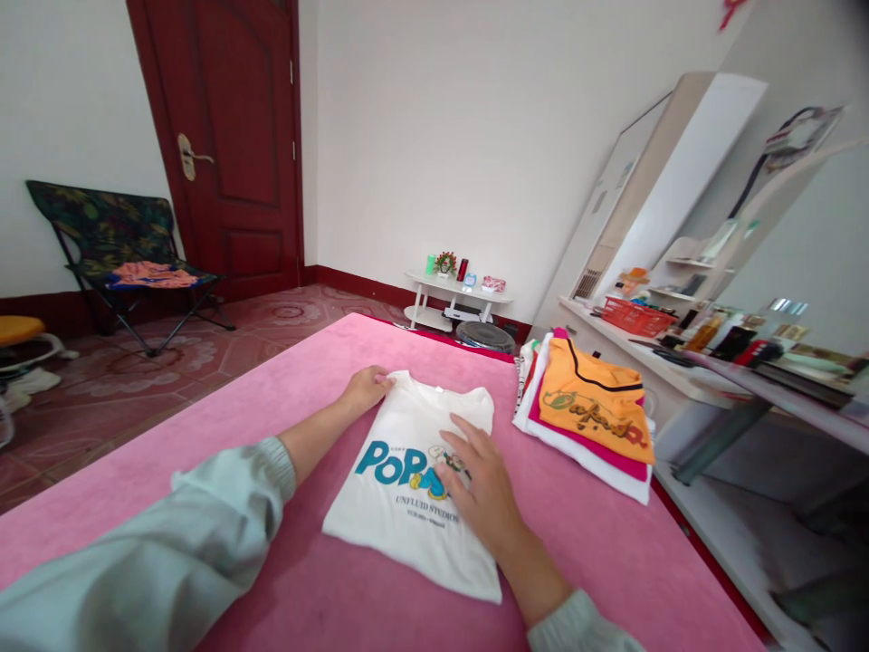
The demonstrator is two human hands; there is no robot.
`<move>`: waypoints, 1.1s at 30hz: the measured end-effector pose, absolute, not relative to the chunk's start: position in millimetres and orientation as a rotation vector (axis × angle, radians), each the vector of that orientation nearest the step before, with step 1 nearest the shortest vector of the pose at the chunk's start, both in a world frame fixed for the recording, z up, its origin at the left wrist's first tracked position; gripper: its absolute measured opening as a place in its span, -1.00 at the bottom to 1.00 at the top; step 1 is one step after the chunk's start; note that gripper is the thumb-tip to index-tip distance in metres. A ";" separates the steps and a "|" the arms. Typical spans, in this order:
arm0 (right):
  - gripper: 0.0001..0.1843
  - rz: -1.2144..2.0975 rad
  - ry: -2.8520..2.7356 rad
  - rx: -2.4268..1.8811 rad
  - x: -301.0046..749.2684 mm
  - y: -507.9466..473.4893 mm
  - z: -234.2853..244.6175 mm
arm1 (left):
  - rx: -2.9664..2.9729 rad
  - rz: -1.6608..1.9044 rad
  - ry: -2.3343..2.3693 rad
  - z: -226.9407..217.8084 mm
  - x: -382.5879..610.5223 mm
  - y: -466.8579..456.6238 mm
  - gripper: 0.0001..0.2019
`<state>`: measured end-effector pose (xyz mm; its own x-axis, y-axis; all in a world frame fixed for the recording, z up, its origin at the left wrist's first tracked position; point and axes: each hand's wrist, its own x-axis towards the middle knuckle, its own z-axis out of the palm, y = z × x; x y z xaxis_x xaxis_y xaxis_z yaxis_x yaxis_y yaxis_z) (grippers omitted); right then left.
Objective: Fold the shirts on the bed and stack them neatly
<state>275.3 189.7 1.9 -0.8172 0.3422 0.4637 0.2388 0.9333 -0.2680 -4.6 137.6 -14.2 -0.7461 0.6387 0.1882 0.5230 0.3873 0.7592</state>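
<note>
White folded tee [407,471] is pinned flat: left hand [367,389] gripping its far corner, right hand [479,484] spread open across the print.

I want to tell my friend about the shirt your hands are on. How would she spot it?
Look at the big pink bed cover filling the room's middle. On it lies a white T-shirt, folded flat, with the left hand at its far corner and the right hand pressing its front. Unlike the stack with an orange shirt on top beside it, it lies alone and shows big blue letters.
</note>
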 end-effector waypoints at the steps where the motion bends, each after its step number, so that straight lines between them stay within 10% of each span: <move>1: -0.51 0.338 -2.652 -0.312 274.7 182.8 5.7 | 1.065 1.288 2.502 -12.6 -6.8 145.4 -0.70; 8: -0.39 0.549 -2.985 -0.051 271.7 157.3 15.6 | 1.188 1.334 2.439 -5.4 -17.1 176.4 -0.89; 25: -0.53 0.620 -2.835 -0.105 268.2 157.7 8.8 | 1.200 1.191 2.536 -6.1 2.9 152.3 -0.64; 33: -0.52 0.166 -2.348 -0.971 274.0 184.8 -5.2 | 1.126 0.898 2.362 -2.2 47.4 74.9 -0.71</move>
